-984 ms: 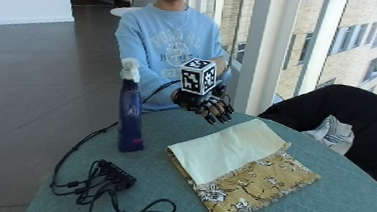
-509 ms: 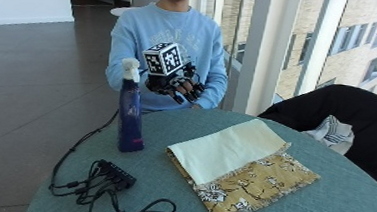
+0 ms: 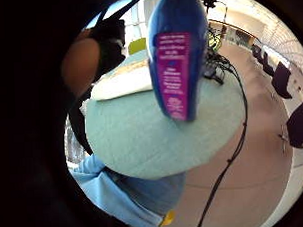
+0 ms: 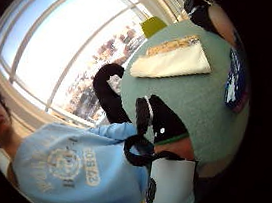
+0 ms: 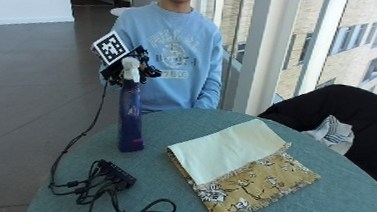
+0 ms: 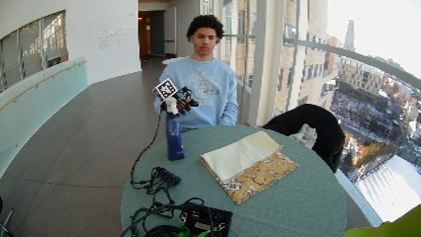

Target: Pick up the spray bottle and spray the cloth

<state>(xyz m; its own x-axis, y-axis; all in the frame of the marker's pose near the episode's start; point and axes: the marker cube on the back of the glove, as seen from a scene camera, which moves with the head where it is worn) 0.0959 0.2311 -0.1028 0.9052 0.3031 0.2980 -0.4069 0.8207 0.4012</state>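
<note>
The blue spray bottle (image 5: pixel 131 117) is seen standing upright on the round table (image 5: pixel 342 207), near its edge, well apart from the folded cloth (image 5: pixel 238 164). The gloved right hand (image 5: pixel 132 68) is held just behind the white spray head; whether anything is gripped cannot be told.

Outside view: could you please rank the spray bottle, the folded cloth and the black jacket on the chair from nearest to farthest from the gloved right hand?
1. Spray bottle, right at the hand.
2. Folded cloth, mid-table.
3. Black jacket, beyond the table's far side.
</note>
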